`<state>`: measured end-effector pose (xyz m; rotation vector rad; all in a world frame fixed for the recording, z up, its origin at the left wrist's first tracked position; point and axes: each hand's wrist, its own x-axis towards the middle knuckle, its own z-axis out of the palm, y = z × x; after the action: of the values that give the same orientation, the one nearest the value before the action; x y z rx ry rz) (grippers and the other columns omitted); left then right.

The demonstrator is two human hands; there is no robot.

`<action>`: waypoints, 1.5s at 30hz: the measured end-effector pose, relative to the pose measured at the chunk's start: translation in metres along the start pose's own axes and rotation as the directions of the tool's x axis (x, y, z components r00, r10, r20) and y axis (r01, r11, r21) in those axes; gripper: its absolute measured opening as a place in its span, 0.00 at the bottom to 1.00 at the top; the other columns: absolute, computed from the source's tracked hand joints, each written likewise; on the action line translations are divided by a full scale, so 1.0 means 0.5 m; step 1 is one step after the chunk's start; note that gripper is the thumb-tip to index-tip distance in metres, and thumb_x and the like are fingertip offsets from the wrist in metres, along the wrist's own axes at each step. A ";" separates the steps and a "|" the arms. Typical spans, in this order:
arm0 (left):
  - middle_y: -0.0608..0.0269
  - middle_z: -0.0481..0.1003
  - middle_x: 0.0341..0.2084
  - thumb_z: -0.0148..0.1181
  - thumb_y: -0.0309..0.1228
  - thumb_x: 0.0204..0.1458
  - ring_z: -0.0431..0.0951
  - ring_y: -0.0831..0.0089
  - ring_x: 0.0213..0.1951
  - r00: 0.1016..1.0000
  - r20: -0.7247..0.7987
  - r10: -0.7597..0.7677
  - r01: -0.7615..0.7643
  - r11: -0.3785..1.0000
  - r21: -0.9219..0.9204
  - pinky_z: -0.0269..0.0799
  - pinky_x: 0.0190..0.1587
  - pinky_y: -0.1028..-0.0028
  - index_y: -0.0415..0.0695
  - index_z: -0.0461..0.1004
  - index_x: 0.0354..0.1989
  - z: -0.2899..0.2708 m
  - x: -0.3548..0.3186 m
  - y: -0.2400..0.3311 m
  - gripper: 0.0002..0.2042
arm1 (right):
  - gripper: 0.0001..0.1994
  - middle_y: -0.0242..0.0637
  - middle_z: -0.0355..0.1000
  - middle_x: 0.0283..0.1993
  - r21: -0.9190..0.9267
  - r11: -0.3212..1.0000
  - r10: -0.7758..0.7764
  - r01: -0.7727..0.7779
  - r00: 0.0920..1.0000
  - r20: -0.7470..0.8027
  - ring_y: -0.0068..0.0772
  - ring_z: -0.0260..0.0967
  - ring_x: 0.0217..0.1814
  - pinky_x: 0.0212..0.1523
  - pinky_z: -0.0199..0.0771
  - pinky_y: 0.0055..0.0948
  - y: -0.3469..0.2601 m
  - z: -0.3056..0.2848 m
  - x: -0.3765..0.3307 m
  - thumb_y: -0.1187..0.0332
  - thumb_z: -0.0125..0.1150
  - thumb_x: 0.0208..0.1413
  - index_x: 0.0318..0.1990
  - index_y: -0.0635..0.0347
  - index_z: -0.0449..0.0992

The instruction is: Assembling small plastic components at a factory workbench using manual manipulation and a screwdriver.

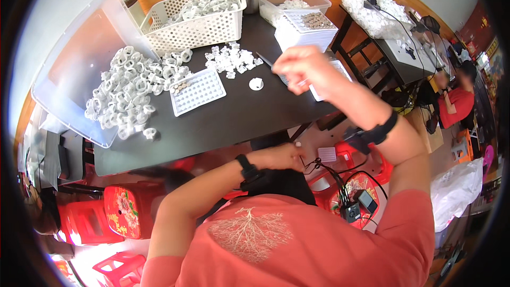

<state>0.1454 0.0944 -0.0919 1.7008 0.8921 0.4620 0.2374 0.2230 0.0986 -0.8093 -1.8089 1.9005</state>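
Across the dark table (239, 119), stock and trays share the surface. Clear bin (66, 95) at left, tilted; heap of pale rings (125, 87) against it, all loose. Perforated basket (199, 37) behind, holding similar pieces. Tray stack (303, 40) toward the right rear; its top tray carries many brown discs. Front tray (212, 93), just beside the heap: discs (180, 87) in one corner only, remaining positions bare. Judgement: this tray is barely begun, with plenty of loose stock left. Right hand (305, 69), blurred, over the table's right part: fingers curled together, apparently gripping a slim dark tool (264, 59). Left hand (287, 157) near the front edge, fingers bent; contents cannot be told.
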 end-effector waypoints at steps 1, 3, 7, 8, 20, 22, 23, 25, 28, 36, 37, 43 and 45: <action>0.54 0.78 0.40 0.66 0.40 0.55 0.78 0.66 0.43 0.991 0.128 -0.041 0.041 0.999 0.005 0.73 0.48 0.69 0.37 0.75 0.56 -0.014 -0.037 0.057 0.24 | 0.06 0.29 0.63 0.16 -0.017 1.000 0.015 -0.015 0.999 0.040 0.19 0.59 0.13 0.13 0.52 0.21 0.032 0.030 0.024 0.73 0.66 0.56 0.35 0.66 0.77; 0.52 0.78 0.41 0.66 0.41 0.56 0.78 0.65 0.43 0.995 0.095 -0.025 0.027 1.000 -0.015 0.73 0.47 0.69 0.36 0.74 0.56 -0.025 -0.107 0.115 0.25 | 0.05 0.33 0.71 0.24 -0.059 0.996 -0.059 0.067 0.989 0.136 0.18 0.61 0.15 0.14 0.54 0.20 0.073 0.095 0.060 0.73 0.68 0.54 0.34 0.65 0.78; 0.58 0.80 0.37 0.63 0.31 0.60 0.79 0.73 0.40 0.979 -0.189 -0.073 0.036 0.980 -0.193 0.75 0.44 0.74 0.36 0.75 0.54 -0.062 -0.234 0.196 0.17 | 0.11 0.40 0.78 0.27 -0.446 0.792 -0.387 0.418 0.907 0.164 0.37 0.76 0.31 0.39 0.75 0.34 0.105 0.203 0.123 0.66 0.73 0.42 0.30 0.61 0.80; 0.61 0.79 0.34 0.64 0.31 0.59 0.79 0.76 0.37 0.944 -0.326 -0.059 -0.031 0.963 -0.266 0.74 0.39 0.76 0.36 0.76 0.52 -0.068 -0.248 0.199 0.16 | 0.11 0.40 0.78 0.30 -0.511 0.732 -0.407 0.450 0.891 0.202 0.39 0.77 0.34 0.40 0.75 0.35 0.104 0.210 0.123 0.65 0.72 0.44 0.32 0.61 0.80; 0.48 0.80 0.35 0.57 0.24 0.59 0.81 0.67 0.30 0.719 -0.654 -0.234 -0.178 0.849 -0.498 0.77 0.27 0.76 0.28 0.74 0.49 -0.145 -0.292 0.222 0.13 | 0.28 0.44 0.76 0.56 -0.397 0.859 -0.502 0.323 0.678 -0.536 0.34 0.72 0.55 0.60 0.68 0.35 -0.037 -0.226 0.121 0.48 0.59 0.62 0.56 0.67 0.76; 0.48 0.79 0.35 0.55 0.22 0.58 0.81 0.67 0.30 0.693 -0.677 -0.247 -0.200 0.837 -0.510 0.76 0.28 0.75 0.28 0.74 0.48 -0.155 -0.294 0.219 0.12 | 0.42 0.50 0.70 0.63 -0.248 0.960 -0.267 0.126 0.669 -0.694 0.42 0.67 0.64 0.67 0.59 0.43 -0.019 -0.346 0.120 0.33 0.52 0.59 0.64 0.65 0.70; 0.48 0.79 0.35 0.55 0.22 0.58 0.81 0.67 0.30 0.693 -0.677 -0.248 -0.201 0.835 -0.512 0.76 0.28 0.75 0.28 0.74 0.48 -0.158 -0.296 0.214 0.12 | 0.48 0.52 0.66 0.67 -0.152 0.988 -0.136 0.036 0.682 -0.719 0.45 0.64 0.68 0.69 0.55 0.46 -0.005 -0.375 0.123 0.27 0.48 0.57 0.67 0.65 0.66; 0.51 0.79 0.35 0.59 0.24 0.59 0.80 0.70 0.29 0.693 -0.677 -0.246 -0.261 0.790 -0.554 0.76 0.28 0.76 0.30 0.75 0.48 -0.160 -0.300 0.203 0.12 | 0.51 0.52 0.61 0.71 -0.103 0.995 -0.072 0.001 0.717 -0.694 0.48 0.60 0.71 0.71 0.52 0.47 0.008 -0.364 0.132 0.25 0.46 0.56 0.71 0.65 0.60; 0.51 0.79 0.35 0.58 0.23 0.60 0.81 0.69 0.30 0.671 -0.706 -0.228 -0.264 0.816 -0.514 0.77 0.28 0.76 0.30 0.75 0.48 -0.156 -0.303 0.203 0.11 | 0.50 0.46 0.66 0.68 -0.064 0.996 -0.087 0.060 0.803 -0.590 0.39 0.61 0.70 0.70 0.52 0.48 0.013 -0.286 0.141 0.25 0.47 0.55 0.69 0.64 0.63; 0.52 0.79 0.35 0.58 0.21 0.59 0.80 0.69 0.30 0.662 -0.725 -0.187 -0.361 0.769 -0.528 0.77 0.28 0.75 0.32 0.76 0.49 -0.152 -0.307 0.185 0.10 | 0.49 0.45 0.66 0.67 -0.050 0.998 -0.060 0.037 0.778 -0.625 0.37 0.61 0.70 0.70 0.49 0.53 0.011 -0.264 0.160 0.25 0.48 0.55 0.67 0.63 0.66; 0.52 0.79 0.36 0.58 0.20 0.59 0.80 0.70 0.30 0.665 -0.724 -0.182 -0.352 0.779 -0.519 0.77 0.28 0.75 0.32 0.76 0.49 -0.152 -0.307 0.185 0.10 | 0.48 0.45 0.67 0.66 -0.050 0.998 -0.070 0.050 0.780 -0.621 0.38 0.62 0.68 0.67 0.53 0.50 0.012 -0.266 0.159 0.26 0.50 0.55 0.67 0.64 0.67; 0.51 0.79 0.37 0.55 0.18 0.59 0.81 0.68 0.32 0.661 -0.731 -0.171 -0.324 0.813 -0.483 0.77 0.30 0.75 0.31 0.74 0.49 -0.146 -0.317 0.175 0.11 | 0.50 0.49 0.60 0.72 -0.075 0.997 -0.053 0.013 0.823 -0.565 0.43 0.56 0.74 0.72 0.47 0.52 0.022 -0.272 0.174 0.26 0.47 0.57 0.70 0.65 0.61; 0.51 0.79 0.37 0.55 0.19 0.59 0.81 0.69 0.32 0.656 -0.734 -0.178 -0.312 0.822 -0.477 0.77 0.30 0.76 0.31 0.74 0.50 -0.147 -0.314 0.179 0.11 | 0.50 0.50 0.60 0.72 -0.065 0.998 -0.042 0.008 0.838 -0.544 0.44 0.57 0.74 0.72 0.47 0.52 0.036 -0.296 0.191 0.26 0.47 0.57 0.71 0.65 0.60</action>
<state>0.0230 0.0131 0.0367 0.9323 1.1158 1.4318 0.2627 0.3954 0.0678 -1.1974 -1.5050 1.3999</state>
